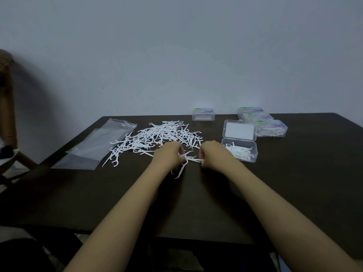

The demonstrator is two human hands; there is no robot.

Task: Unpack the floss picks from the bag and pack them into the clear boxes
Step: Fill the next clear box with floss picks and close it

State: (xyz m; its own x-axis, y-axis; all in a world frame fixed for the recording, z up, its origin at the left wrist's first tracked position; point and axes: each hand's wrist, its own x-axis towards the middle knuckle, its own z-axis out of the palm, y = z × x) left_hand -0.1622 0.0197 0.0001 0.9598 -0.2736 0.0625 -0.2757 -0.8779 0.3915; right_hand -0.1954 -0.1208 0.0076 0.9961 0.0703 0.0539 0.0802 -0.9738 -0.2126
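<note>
A heap of white floss picks (pixel 161 136) lies on the dark table (pixel 294 173), beside an emptied clear plastic bag (pixel 92 148) on the left. My left hand (pixel 169 156) and my right hand (pixel 212 154) sit close together in front of the heap, fingers curled, both pinching a small bunch of floss picks (pixel 189 159) held between them. One pick hangs down below my left hand. To the right stands an open clear box (pixel 239 150) with its lid up and some picks inside.
Three shut clear boxes with coloured labels (pixel 271 128) are stacked in a row at the back right; another shut box (pixel 203 114) stands at the back centre. A wooden chair (pixel 7 107) is at the far left. A grey wall rises behind the table.
</note>
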